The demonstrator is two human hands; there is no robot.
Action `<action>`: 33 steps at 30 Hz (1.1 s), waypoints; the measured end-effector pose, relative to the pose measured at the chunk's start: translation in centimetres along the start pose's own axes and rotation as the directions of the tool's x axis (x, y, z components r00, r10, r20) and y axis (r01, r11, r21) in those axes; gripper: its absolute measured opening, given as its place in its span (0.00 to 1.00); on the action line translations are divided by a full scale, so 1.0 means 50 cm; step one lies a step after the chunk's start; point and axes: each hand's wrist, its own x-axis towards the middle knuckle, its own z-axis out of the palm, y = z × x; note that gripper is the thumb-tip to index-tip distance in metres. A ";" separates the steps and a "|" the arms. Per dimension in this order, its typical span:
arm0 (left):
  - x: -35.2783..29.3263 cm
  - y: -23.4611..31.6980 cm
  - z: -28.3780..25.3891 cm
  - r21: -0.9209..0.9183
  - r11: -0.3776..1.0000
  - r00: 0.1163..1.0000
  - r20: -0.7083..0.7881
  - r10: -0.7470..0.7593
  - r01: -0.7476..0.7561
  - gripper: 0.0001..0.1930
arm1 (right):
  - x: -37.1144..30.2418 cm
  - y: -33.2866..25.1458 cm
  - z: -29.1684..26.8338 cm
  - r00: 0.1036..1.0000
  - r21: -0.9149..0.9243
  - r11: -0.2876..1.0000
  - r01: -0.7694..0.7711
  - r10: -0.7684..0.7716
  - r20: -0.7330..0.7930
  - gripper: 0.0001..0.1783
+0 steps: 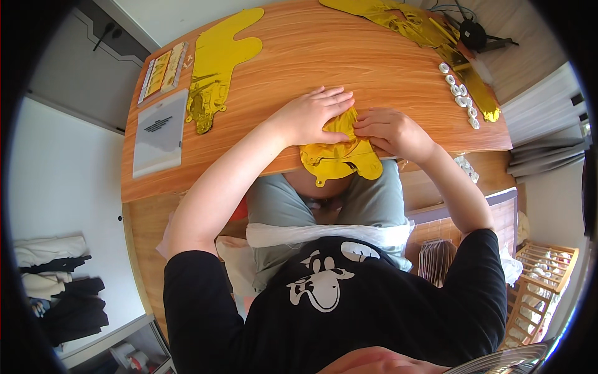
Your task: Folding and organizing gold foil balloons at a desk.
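A flat gold foil balloon (333, 163) lies at the near edge of the wooden table, its lower end hanging over toward my lap. My left hand (317, 118) rests on its upper left part, palm down with the fingers stretched out and the thumb across the foil. On the other side, the bent fingers of my right hand (393, 132) are pressed together at the foil's right edge. Part of the balloon is hidden beneath both hands, and the foil between them looks creased.
Another flat gold balloon (227, 53) lies at the far left, by a clear plastic bag (161, 140) and a flat package (163, 75). More gold foil (398, 19) runs along the far right edge. Several small white rolls (461, 90) and a black device with cables (473, 34) are nearby.
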 end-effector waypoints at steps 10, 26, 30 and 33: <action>-0.003 -0.001 -0.004 0.017 0.999 0.999 0.025 0.027 -0.028 0.48 | -0.002 0.000 -0.015 0.985 -0.016 0.985 0.175 -0.174 0.011 0.15; -0.008 -0.005 -0.007 0.107 0.991 0.992 0.097 0.075 -0.085 0.53 | -0.001 0.008 -0.012 0.989 -0.014 0.990 0.140 -0.139 0.049 0.13; -0.011 -0.001 -0.013 0.090 0.993 0.994 0.093 0.062 -0.071 0.52 | 0.020 -0.001 -0.009 0.995 -0.033 0.997 0.070 -0.067 0.068 0.10; -0.010 -0.001 -0.019 0.069 0.996 0.992 0.116 0.055 -0.063 0.53 | 0.043 -0.009 -0.007 0.994 0.047 0.998 -0.049 0.044 0.099 0.10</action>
